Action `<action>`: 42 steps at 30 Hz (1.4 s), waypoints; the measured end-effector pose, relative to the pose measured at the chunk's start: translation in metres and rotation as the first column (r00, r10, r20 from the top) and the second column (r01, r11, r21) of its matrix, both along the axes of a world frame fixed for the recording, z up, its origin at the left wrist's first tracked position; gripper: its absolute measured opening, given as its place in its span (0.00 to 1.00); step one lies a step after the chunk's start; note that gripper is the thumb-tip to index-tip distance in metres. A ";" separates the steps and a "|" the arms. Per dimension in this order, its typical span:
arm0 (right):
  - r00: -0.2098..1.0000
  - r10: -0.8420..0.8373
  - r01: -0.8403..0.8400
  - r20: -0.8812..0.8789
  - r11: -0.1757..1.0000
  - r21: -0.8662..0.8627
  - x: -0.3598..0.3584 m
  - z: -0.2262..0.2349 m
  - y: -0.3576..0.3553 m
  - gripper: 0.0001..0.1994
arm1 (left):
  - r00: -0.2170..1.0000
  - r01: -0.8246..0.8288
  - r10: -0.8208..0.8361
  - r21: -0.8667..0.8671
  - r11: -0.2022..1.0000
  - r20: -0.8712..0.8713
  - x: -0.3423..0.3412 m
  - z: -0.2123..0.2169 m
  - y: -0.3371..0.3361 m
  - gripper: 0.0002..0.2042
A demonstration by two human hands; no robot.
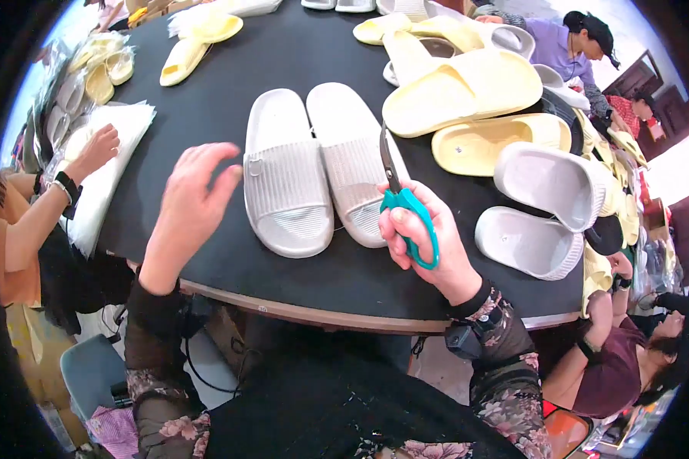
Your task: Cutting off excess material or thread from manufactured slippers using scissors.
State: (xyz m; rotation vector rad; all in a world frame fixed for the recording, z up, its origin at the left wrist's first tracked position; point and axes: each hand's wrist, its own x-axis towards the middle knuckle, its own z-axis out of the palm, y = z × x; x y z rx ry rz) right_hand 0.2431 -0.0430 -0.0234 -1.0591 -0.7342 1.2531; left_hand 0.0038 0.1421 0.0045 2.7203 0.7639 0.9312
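Observation:
Side by side on the dark table point(207, 115) in front of me lie two light grey slide sandals, a left one point(287, 191) and a right one point(348, 164), their open toes toward me. My right hand point(429, 233) grips a pair of scissors point(412, 222) with teal handles, its dark blades pointing away over the edge of the right sandal. The blades look closed together. My left hand point(195, 199) hovers just left of the left sandal, fingers curved and apart, with nothing in it.
Yellow slides point(467, 88) and grey slides point(551, 183) crowd the table's right side. More yellow slides point(195, 50) lie at the far left. On the left, a co-worker's hand point(98, 153) rests over clear plastic bags point(115, 176). Other people sit at the right.

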 end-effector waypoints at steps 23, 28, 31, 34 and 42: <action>1.000 -0.004 0.005 0.023 0.999 -0.033 0.006 0.005 -0.002 0.17 | 0.743 0.165 -0.627 -0.844 0.511 -0.234 0.112 0.007 0.032 0.15; 0.998 -0.001 0.001 0.059 1.000 0.006 0.005 0.012 -0.003 0.17 | 0.847 0.082 -0.480 -0.836 0.543 -0.229 0.093 0.016 0.019 0.13; 0.997 -0.003 0.000 0.083 0.999 0.036 0.004 0.012 -0.004 0.18 | 0.938 0.101 -0.344 -0.912 0.398 -0.047 0.080 0.015 0.013 0.13; 0.995 0.010 -0.014 0.094 0.999 0.047 0.006 0.008 -0.004 0.20 | 0.952 0.297 -0.128 -0.935 0.192 0.276 0.071 0.017 0.001 0.15; 0.985 0.005 -0.020 0.175 0.996 0.084 0.001 0.006 -0.005 0.18 | 0.833 0.475 0.161 -0.833 0.282 0.529 0.046 0.019 -0.021 0.24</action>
